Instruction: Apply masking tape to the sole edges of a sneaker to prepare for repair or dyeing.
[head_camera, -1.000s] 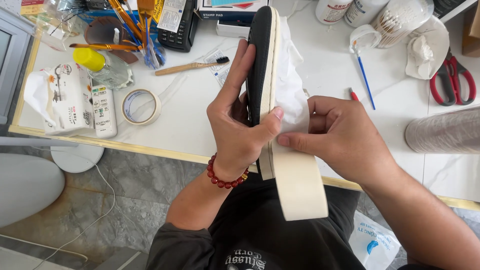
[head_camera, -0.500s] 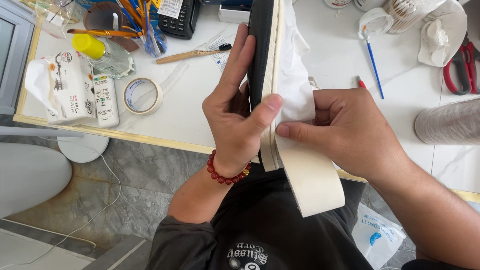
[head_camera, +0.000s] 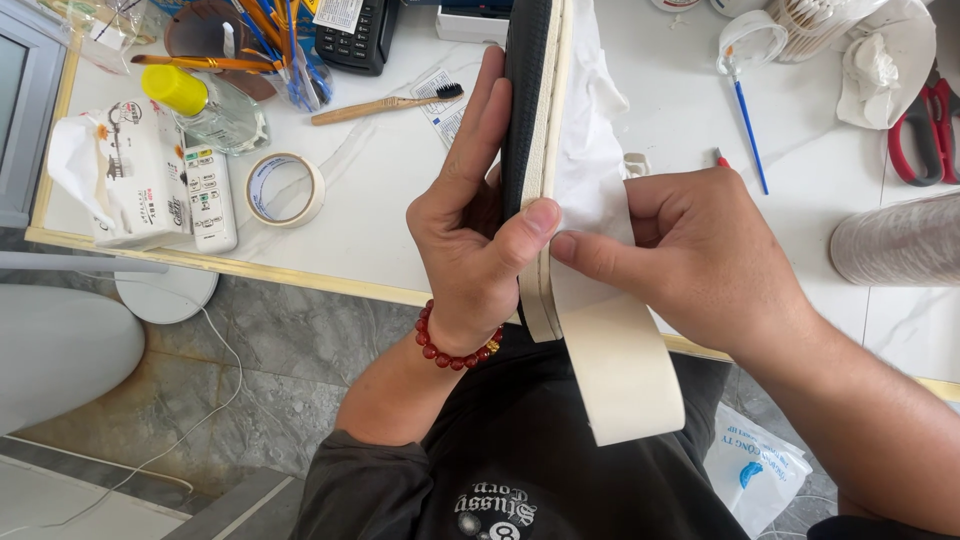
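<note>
Left hand (head_camera: 470, 240) grips the shoe sole (head_camera: 528, 120) edge-up, right hand (head_camera: 700, 255) pinches cream masking tape (head_camera: 620, 360) against it over the bench (head_camera: 380, 190).

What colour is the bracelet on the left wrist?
Dark red beads, with a few amber ones; the head view shows it.

Looks to me like a home craft/repair bench, not a factory. I see a white table (head_camera: 380, 200) w/ wood edging, cluttered: tape roll (head_camera: 285, 189), paintbrushes (head_camera: 748, 120), red scissors (head_camera: 925, 125), tissue pack (head_camera: 110, 170), remote (head_camera: 208, 198), glue-type bottle (head_camera: 205, 105), toothbrush (head_camera: 385, 103). Grey stone tile floor (head_camera: 230, 390) below, loose cable across it.
</note>
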